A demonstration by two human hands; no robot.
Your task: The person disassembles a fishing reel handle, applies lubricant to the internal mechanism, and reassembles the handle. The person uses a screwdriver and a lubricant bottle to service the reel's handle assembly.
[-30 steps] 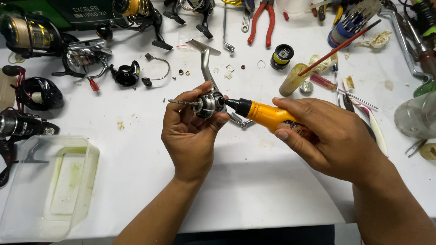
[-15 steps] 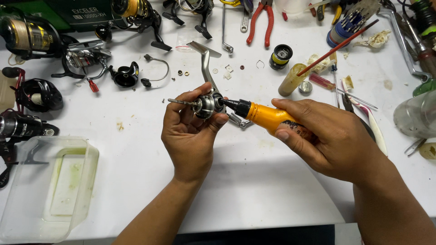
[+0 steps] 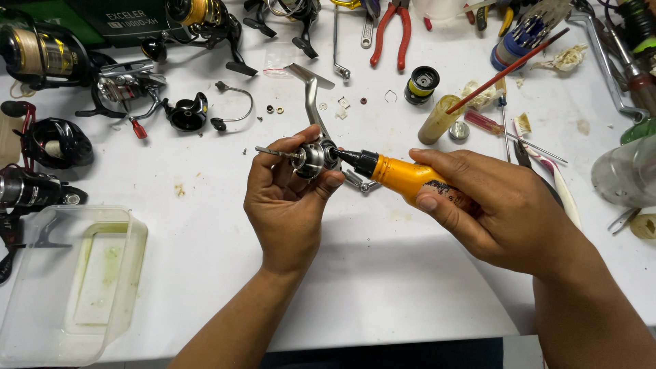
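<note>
Two hands are working mid-worktop [image 3: 383,301]. The left hand [image 3: 287,205] is pinching a small metal reel part [image 3: 311,158] in closed fingers, a thin shaft sticking out toward nine o'clock. At three o'clock, the right hand [image 3: 506,208] is wrapping its fingers round an orange driver [image 3: 403,178], tip pressing into the part. A slipping tip could be jabbing the thumb; loose washers [image 3: 273,109] at twelve o'clock could be scattering.

1. The left hand [image 3: 290,205] is bare: no glove, ring or watch shows on it.
2. The right hand [image 3: 506,208] is bare too, with short, trimmed nails.
3. Both forearms are uncovered as far as the picture's lower edge; no sleeve or wristband shows.
</note>
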